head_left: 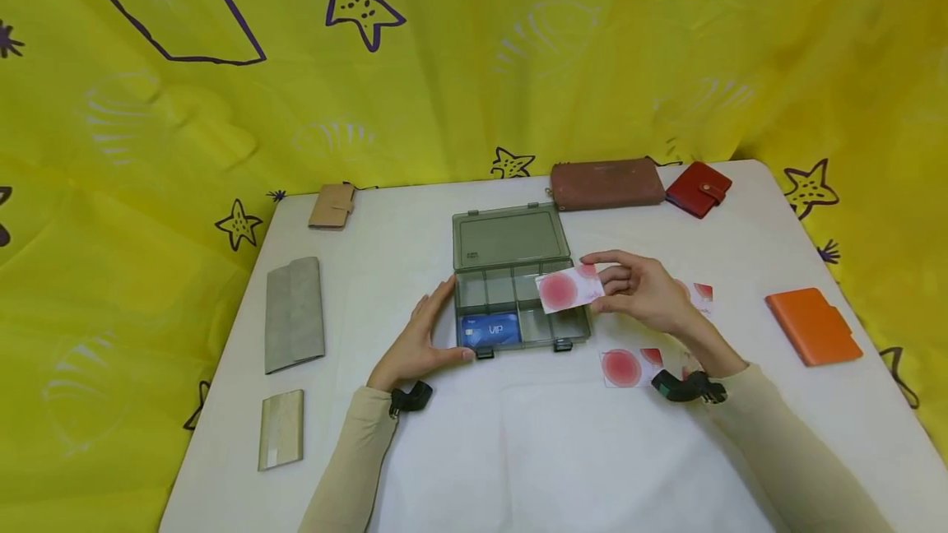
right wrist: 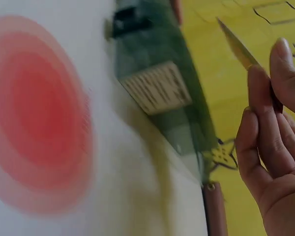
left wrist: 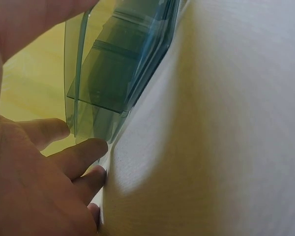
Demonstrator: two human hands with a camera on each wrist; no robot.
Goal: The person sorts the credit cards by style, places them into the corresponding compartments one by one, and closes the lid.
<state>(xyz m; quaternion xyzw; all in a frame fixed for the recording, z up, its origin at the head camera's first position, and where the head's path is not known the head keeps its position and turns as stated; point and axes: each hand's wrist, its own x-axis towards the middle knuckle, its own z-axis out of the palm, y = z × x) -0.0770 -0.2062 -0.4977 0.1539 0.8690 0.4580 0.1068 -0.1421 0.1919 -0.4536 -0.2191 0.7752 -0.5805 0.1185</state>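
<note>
A translucent grey-green divided box lies with its lid folded back. A blue VIP card is in its front left compartments. Along the box's left side my left hand rests its extended fingers, the thumb near the front left corner; the left wrist view shows fingertips right at the box wall. My right hand pinches a white card with pink circles between thumb and fingers, tilted over the right compartments. Edge-on, that card looks thin in the right wrist view.
Matching pink cards lie right of the box, partly hidden by my right arm. A brown wallet and red wallet stand behind; an orange one lies far right. Tan, grey and beige wallets line the left.
</note>
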